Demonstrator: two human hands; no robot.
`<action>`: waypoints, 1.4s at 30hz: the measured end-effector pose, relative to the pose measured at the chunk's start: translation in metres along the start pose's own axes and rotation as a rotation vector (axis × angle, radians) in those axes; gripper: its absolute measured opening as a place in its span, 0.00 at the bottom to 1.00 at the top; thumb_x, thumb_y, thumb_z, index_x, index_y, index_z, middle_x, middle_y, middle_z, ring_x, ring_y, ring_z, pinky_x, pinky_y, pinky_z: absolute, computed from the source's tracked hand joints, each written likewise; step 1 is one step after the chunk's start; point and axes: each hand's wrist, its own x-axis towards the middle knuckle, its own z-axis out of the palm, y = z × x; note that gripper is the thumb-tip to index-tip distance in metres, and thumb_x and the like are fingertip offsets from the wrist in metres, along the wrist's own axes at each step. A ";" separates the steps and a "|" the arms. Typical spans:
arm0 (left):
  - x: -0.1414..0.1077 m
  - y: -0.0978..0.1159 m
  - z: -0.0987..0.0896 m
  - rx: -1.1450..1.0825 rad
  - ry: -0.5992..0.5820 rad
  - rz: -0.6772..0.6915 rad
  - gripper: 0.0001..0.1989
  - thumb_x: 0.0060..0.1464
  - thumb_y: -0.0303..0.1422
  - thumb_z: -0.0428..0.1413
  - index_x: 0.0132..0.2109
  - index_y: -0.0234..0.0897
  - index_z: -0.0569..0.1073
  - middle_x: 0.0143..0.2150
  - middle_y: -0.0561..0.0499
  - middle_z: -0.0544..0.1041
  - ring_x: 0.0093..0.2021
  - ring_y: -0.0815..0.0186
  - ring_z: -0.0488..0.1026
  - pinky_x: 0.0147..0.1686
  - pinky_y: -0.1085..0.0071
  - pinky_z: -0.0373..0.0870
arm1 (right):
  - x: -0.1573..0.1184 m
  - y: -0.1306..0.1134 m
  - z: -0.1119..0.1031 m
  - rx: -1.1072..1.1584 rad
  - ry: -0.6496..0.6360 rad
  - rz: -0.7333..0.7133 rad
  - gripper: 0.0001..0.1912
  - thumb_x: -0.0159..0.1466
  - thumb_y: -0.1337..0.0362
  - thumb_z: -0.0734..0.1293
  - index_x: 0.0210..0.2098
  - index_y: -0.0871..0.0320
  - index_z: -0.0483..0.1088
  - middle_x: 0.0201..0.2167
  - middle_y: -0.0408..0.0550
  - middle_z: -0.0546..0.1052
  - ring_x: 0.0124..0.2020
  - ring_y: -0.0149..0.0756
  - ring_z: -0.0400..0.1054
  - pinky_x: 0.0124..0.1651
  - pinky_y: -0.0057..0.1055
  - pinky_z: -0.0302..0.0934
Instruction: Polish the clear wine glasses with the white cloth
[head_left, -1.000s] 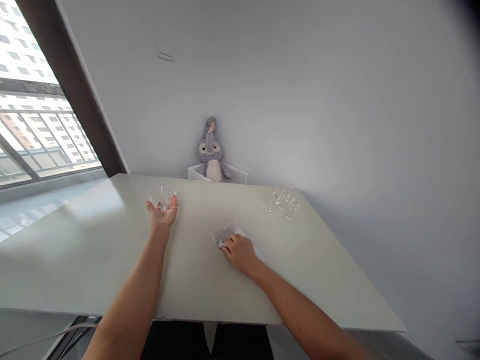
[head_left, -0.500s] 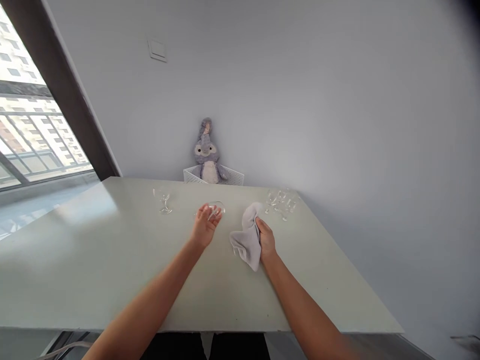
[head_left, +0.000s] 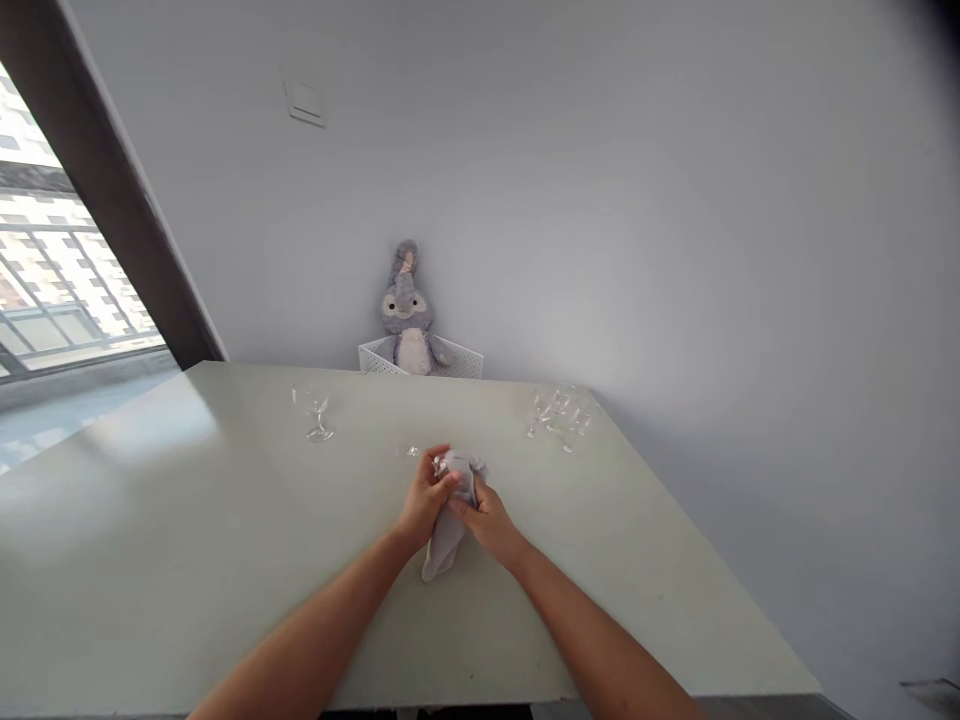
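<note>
My left hand (head_left: pixel 427 497) is closed around a clear glass (head_left: pixel 441 465), whose foot shows at its left and whose bowl is mostly covered by cloth. My right hand (head_left: pixel 487 515) is closed on a light grey cloth (head_left: pixel 447 540), pressed against the glass. The two hands almost touch over the middle of the pale table (head_left: pixel 247 560), and one end of the cloth hangs down between them.
One clear stemmed glass (head_left: pixel 319 420) stands at the back left. Several glasses (head_left: pixel 562 410) stand close together near the back right corner. Behind the table's far edge, a grey plush toy (head_left: pixel 409 320) sits in a white basket (head_left: pixel 469 364) by the wall.
The left hand has moved slightly right and down with the glass. The right hand has brought the cloth left, from beside the glass onto it. The view has shifted a little.
</note>
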 end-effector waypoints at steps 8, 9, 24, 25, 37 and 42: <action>0.000 0.015 -0.004 0.088 -0.242 0.011 0.24 0.43 0.34 0.60 0.50 0.42 0.68 0.58 0.45 0.60 0.51 0.58 0.62 0.45 0.67 0.63 | 0.007 0.006 -0.020 0.486 0.033 0.248 0.19 0.57 0.55 0.63 0.45 0.58 0.66 0.33 0.47 0.73 0.30 0.34 0.66 0.34 0.31 0.60; 0.000 0.016 -0.006 0.100 -0.236 0.033 0.24 0.42 0.33 0.61 0.49 0.41 0.69 0.57 0.45 0.61 0.51 0.58 0.63 0.45 0.67 0.63 | 0.005 0.005 -0.019 0.468 0.015 0.241 0.20 0.58 0.55 0.62 0.46 0.58 0.65 0.33 0.48 0.73 0.30 0.34 0.66 0.34 0.31 0.60; -0.004 0.017 -0.005 0.195 -0.253 -0.027 0.30 0.45 0.36 0.58 0.56 0.45 0.59 0.48 0.47 0.67 0.44 0.63 0.67 0.42 0.70 0.64 | 0.000 -0.006 -0.007 0.291 0.126 0.159 0.21 0.54 0.56 0.65 0.45 0.59 0.65 0.34 0.48 0.73 0.31 0.37 0.67 0.34 0.32 0.61; -0.004 0.018 -0.006 0.200 -0.246 -0.011 0.31 0.44 0.35 0.59 0.56 0.45 0.60 0.48 0.47 0.67 0.43 0.63 0.67 0.42 0.70 0.64 | 0.000 -0.008 -0.006 0.299 0.122 0.154 0.21 0.54 0.56 0.66 0.45 0.59 0.65 0.34 0.48 0.73 0.31 0.37 0.67 0.34 0.32 0.61; -0.006 0.028 -0.002 0.233 -0.218 0.022 0.26 0.46 0.36 0.58 0.54 0.44 0.65 0.49 0.46 0.68 0.46 0.60 0.66 0.43 0.67 0.65 | 0.000 -0.006 -0.012 0.368 0.096 0.202 0.20 0.54 0.55 0.66 0.43 0.57 0.67 0.30 0.46 0.73 0.28 0.35 0.66 0.32 0.30 0.60; 0.001 0.028 -0.008 0.294 -0.169 0.091 0.23 0.46 0.36 0.58 0.51 0.41 0.67 0.45 0.45 0.71 0.39 0.63 0.69 0.38 0.68 0.67 | -0.004 -0.009 -0.007 0.244 0.079 0.169 0.19 0.53 0.58 0.67 0.43 0.55 0.67 0.31 0.44 0.73 0.28 0.33 0.65 0.31 0.29 0.59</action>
